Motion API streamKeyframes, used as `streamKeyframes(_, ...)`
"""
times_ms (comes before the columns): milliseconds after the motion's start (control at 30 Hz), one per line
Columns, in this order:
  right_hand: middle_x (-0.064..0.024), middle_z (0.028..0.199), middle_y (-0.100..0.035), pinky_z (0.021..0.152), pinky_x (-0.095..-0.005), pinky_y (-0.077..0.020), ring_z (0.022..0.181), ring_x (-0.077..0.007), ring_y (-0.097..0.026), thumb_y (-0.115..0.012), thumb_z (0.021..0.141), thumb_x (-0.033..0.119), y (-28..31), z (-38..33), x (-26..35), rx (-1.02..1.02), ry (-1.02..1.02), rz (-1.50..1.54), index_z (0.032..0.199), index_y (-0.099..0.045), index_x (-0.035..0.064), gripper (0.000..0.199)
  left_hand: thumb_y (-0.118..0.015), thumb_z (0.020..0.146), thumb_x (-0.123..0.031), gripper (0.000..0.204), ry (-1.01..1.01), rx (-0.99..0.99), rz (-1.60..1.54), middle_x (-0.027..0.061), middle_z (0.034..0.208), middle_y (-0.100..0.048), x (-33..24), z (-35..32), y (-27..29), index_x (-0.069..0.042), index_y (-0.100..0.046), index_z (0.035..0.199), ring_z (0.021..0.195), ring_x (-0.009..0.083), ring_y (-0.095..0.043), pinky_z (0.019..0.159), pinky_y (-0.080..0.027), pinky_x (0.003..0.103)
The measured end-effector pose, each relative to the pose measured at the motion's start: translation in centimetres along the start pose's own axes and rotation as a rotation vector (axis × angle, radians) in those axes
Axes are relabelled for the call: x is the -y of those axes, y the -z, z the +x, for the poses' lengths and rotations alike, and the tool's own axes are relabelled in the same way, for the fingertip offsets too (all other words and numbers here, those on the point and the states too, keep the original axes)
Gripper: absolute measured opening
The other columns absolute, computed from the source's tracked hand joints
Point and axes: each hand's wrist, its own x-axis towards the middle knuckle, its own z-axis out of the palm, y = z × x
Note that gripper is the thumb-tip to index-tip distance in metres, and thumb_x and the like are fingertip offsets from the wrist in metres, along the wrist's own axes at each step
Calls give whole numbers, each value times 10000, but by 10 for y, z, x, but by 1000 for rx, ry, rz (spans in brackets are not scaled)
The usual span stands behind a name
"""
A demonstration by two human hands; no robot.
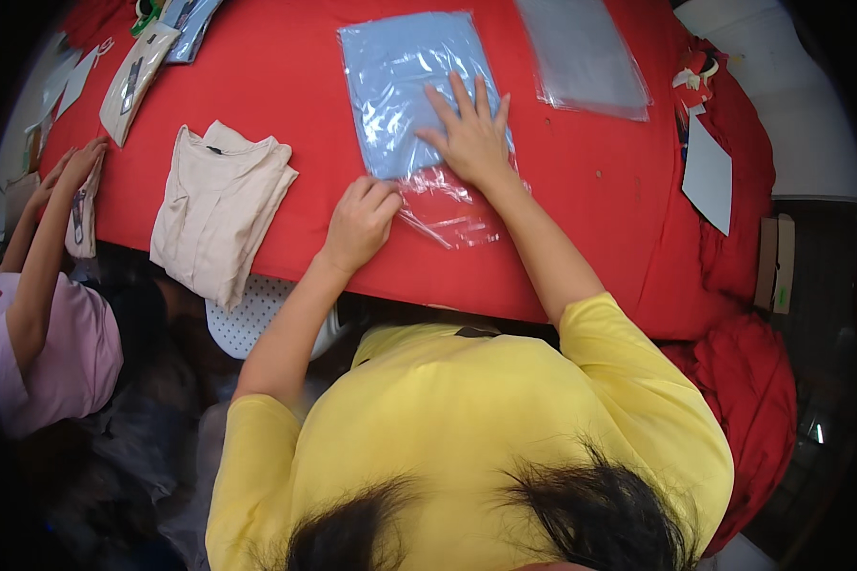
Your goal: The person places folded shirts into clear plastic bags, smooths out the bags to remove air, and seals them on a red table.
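Observation:
A folded light blue garment (395, 105) lies flat inside a clear plastic bag (452, 211) on the red-covered table. The bag's loose, see-through end extends past the garment toward me. My right hand (468, 138) rests on the bagged garment with its fingers spread. At the bag's near left corner, my left hand (362, 221) has its fingers curled and pinched on the plastic edge. To the left of that hand lies a folded beige garment (221, 205), partly hanging over the table's near edge.
A stack of clear plastic bags (586, 57) lies at the far right. Packed garments (138, 81) sit at the far left, near a co-worker's hands (71, 176). A white card (707, 176) lies on the right edge. A white perforated stool (257, 319) stands under the table edge.

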Motion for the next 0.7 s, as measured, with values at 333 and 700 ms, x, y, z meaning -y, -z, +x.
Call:
streamKeyframes(333,-84,1132,-574,908,-416,-383,1079,-281,-506,-668,827,221,38,-93,26,-37,224,231,1087,-653,108,284,-626,769,-22,302,68,3,-86,78,983,-595,11,9,7,-64,-650,1067,929,262,-572,835,-470,379)
streamKeyframes(700,-140,1430,-439,1107,-524,-262,1354,-322,-360,-525,940,300,19,77,6,-121,74,209,1334,-518,117,434,-554,767,-51,299,-123,70,39,75,1113,-637,15,11,7,-12,-654,1046,955,225,-598,857,-509,346)
